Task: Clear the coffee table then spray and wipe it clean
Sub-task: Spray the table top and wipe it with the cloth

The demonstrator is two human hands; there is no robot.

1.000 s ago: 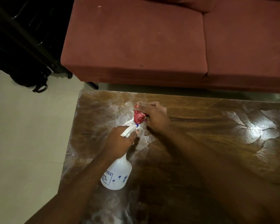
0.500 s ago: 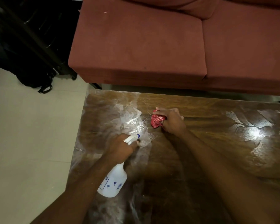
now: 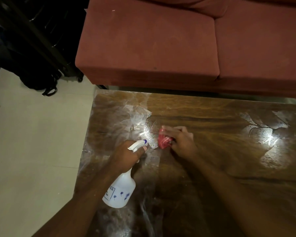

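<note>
The dark wooden coffee table (image 3: 212, 117) fills the lower right, its left part filmed with wet, whitish spray streaks. My left hand (image 3: 128, 155) grips the neck of a white spray bottle (image 3: 119, 192), its nozzle pointing toward the far right. My right hand (image 3: 181, 142) presses a crumpled red cloth (image 3: 164, 141) onto the tabletop just right of the nozzle. The cloth sits at the border between the wet film and the wiped wood.
A red sofa (image 3: 152, 43) stands just beyond the table's far edge. A black bag (image 3: 36, 77) and dark furniture occupy the far left corner. Pale tiled floor (image 3: 32, 142) lies to the table's left. More wet glare shows on the table's right side (image 3: 270, 135).
My right hand has dragged the red cloth toward me and to the right across the table. My left hand and the spray bottle have stayed roughly in place; the view shifted.
</note>
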